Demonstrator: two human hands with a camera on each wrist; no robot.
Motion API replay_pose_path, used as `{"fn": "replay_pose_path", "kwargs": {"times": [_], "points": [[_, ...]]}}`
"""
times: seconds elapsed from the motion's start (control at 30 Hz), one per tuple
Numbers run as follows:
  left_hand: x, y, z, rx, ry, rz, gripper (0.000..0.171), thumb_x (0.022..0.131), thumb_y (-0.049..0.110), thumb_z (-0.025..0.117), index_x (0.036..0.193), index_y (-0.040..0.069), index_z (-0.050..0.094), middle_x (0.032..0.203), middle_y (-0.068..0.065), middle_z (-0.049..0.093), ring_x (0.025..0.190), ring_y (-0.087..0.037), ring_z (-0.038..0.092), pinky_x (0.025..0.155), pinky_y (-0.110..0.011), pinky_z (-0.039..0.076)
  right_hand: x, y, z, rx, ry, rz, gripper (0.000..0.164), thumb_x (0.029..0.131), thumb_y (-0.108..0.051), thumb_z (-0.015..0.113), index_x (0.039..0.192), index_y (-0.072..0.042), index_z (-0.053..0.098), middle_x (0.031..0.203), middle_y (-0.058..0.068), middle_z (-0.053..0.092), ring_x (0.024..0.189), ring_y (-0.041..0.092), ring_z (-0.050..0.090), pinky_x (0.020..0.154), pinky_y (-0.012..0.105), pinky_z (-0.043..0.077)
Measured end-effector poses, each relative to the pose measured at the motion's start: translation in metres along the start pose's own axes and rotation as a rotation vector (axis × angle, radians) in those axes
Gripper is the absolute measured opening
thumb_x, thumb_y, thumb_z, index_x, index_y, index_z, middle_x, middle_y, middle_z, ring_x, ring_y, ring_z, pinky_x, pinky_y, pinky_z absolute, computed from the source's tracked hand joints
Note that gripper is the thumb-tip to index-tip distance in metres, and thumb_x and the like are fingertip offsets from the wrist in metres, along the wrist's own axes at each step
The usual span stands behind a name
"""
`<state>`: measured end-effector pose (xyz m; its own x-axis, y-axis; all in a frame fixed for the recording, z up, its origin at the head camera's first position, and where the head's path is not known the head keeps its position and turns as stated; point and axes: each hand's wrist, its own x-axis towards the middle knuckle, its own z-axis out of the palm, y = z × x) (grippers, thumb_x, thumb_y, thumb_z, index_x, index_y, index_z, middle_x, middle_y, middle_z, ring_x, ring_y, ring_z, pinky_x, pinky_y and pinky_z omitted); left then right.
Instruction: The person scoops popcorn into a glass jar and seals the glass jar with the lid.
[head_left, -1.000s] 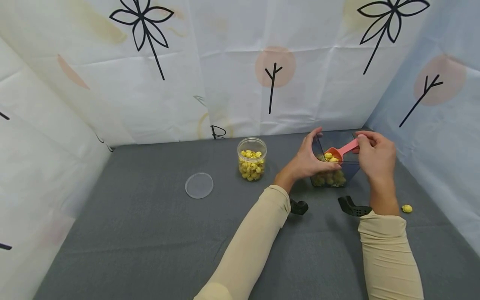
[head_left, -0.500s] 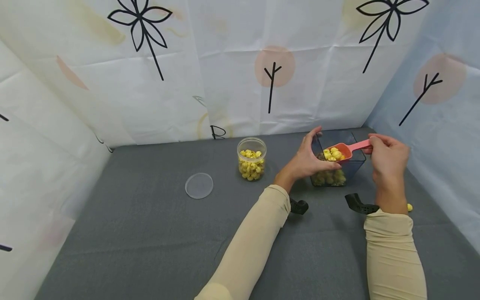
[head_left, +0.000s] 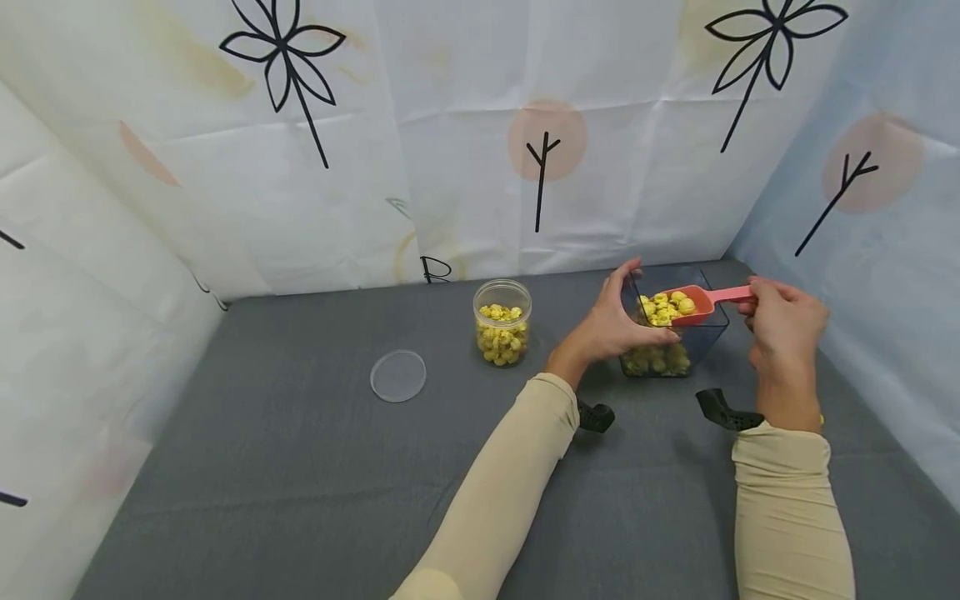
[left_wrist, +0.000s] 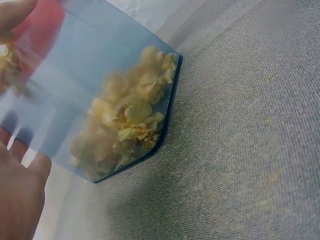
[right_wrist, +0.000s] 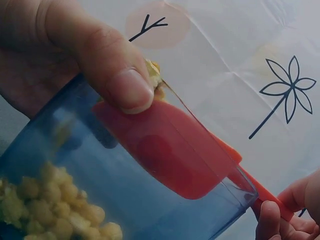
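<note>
A clear bluish square container [head_left: 697, 340] stands at the back right of the table, with yellow popcorn [left_wrist: 132, 112] in its lower part. My left hand [head_left: 609, 323] grips its left side, thumb across the near rim and fingers around the far side. With thumb and fingers my right hand [head_left: 787, 323] pinches the handle of a coral-pink scoop [head_left: 729, 295]. Heaped popcorn [head_left: 663, 308] fills the scoop's bowl, which lies level at the container's mouth. Through the container wall the scoop [right_wrist: 175, 155] shows in the right wrist view, above the popcorn at the bottom.
Left of the container stands a clear round jar [head_left: 502, 333], uncovered and partly full of popcorn. Its round clear lid [head_left: 398, 376] lies further left on the grey cloth. One popcorn piece [head_left: 822, 419] is mostly hidden behind my right wrist. Printed white fabric walls surround the table.
My right hand has drawn the scoop rightward and levelled it, and more popcorn now shows in its bowl. The left hand keeps its hold on the container. The head view has tilted slightly.
</note>
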<state>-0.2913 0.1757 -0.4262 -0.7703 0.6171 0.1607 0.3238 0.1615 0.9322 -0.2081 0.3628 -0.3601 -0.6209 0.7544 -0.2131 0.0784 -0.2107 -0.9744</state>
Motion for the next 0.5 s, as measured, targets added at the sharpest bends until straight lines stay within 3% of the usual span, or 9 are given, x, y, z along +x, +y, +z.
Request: {"fn": "replay_pose_path", "kwargs": {"times": [0.13, 0.2, 0.37, 0.5], "points": [[0.0010, 0.0002, -0.0001, 0.002, -0.004, -0.001, 0.113, 0.078, 0.029, 0.089, 0.161, 0.040, 0.014, 0.160, 0.006, 0.032, 0.150, -0.010, 0.032, 0.122, -0.041, 0.036, 0.0009, -0.0021, -0.0024, 0.107, 0.020, -0.006, 0.010, 0.097, -0.016, 0.067, 0.096, -0.014, 0.077, 0.072, -0.005, 0.067, 0.050, 0.006, 0.057, 0.052, 0.015, 0.046], [0.0016, 0.0006, -0.0004, 0.004, -0.009, -0.003, 0.113, 0.078, 0.030, 0.090, 0.161, 0.040, 0.014, 0.161, 0.005, 0.032, 0.149, -0.010, 0.032, 0.122, -0.041, 0.036, 0.0016, -0.0025, -0.0034, 0.141, 0.035, -0.013, 0.014, 0.097, -0.014, 0.067, 0.084, -0.017, 0.074, 0.067, -0.004, 0.067, 0.048, 0.006, 0.057, 0.051, 0.015, 0.046], [0.0017, 0.0032, -0.0033, 0.013, -0.023, -0.022, 0.114, 0.078, 0.029, 0.090, 0.162, 0.037, 0.013, 0.162, 0.004, 0.031, 0.151, -0.013, 0.032, 0.122, -0.043, 0.036, 0.0029, -0.0019, -0.0046, 0.189, 0.058, -0.037, 0.017, 0.096, -0.013, 0.069, 0.080, -0.016, 0.074, 0.063, -0.005, 0.067, 0.048, 0.007, 0.057, 0.049, 0.015, 0.045], [0.0007, 0.0092, -0.0060, 0.078, -0.050, -0.052, 0.117, 0.079, 0.034, 0.089, 0.164, 0.033, 0.009, 0.167, 0.004, 0.024, 0.155, -0.016, 0.027, 0.123, -0.045, 0.035, 0.0019, -0.0026, -0.0066, 0.198, 0.069, -0.036, 0.015, 0.095, -0.014, 0.070, 0.082, -0.016, 0.075, 0.062, -0.005, 0.067, 0.047, 0.007, 0.057, 0.049, 0.015, 0.046]]}}
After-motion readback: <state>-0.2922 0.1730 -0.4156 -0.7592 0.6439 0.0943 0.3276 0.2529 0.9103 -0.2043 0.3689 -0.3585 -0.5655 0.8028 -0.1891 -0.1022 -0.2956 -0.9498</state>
